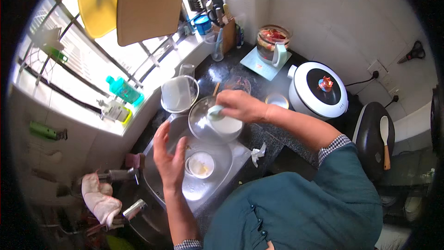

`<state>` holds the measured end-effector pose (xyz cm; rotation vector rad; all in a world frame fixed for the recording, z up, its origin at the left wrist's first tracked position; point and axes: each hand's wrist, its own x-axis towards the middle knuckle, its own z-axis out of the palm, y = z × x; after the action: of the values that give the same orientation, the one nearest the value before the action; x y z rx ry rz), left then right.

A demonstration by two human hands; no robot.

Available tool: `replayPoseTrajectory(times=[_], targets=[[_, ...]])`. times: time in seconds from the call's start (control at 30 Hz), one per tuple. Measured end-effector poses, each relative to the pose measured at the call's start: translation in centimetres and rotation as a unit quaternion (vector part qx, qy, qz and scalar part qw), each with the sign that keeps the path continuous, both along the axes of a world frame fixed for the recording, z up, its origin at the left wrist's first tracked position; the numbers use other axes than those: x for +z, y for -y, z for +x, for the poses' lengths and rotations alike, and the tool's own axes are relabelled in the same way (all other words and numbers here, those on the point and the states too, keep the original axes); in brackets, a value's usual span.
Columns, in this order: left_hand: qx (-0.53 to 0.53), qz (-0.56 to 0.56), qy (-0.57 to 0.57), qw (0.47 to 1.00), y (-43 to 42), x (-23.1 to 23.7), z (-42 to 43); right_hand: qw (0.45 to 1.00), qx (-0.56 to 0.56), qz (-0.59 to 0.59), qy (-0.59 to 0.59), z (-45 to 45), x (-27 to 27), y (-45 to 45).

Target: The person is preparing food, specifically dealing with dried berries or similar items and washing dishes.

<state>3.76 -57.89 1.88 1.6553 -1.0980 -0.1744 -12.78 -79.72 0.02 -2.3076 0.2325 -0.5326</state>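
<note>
My right hand (242,106) grips the pale green knob of a clear glass lid (199,123). The lid is held over the far right edge of the steel sink (222,175). Through or beside the glass shows a round white thing (227,125), perhaps a bowl; the lid and hand partly cover it. Above the left part of the sink, my left hand (170,161) has its thumb and fingers apart and holds nothing. Small white bowls (200,165), seemingly stacked, sit in the sink; the upper one contains pale yellowish residue.
A glass kettle (272,47) with red pieces stands on a pale green base. Right of it is a white electric cooker (317,90). A white-rimmed container (179,93) sits beyond the sink. Crumpled tissue (258,153) lies near the sink's right edge. Bottles (125,90) line the windowsill.
</note>
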Motion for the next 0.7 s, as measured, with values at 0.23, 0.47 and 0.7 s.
replayPoseTrajectory(times=[0.23,0.47,0.7], targets=[[0.025,0.147,-0.098,0.984,-6.7,-10.6,3.3,0.979,-0.183,-0.088,0.029,-3.7,2.7,13.7],[0.079,0.203,-0.174,0.960,-10.9,-14.8,1.8,0.895,-0.436,-0.090,-0.036,-8.4,5.1,29.5],[0.092,0.206,-0.253,0.941,-13.5,-18.0,2.7,0.821,-0.558,-0.100,-0.075,-7.7,1.2,34.8]])
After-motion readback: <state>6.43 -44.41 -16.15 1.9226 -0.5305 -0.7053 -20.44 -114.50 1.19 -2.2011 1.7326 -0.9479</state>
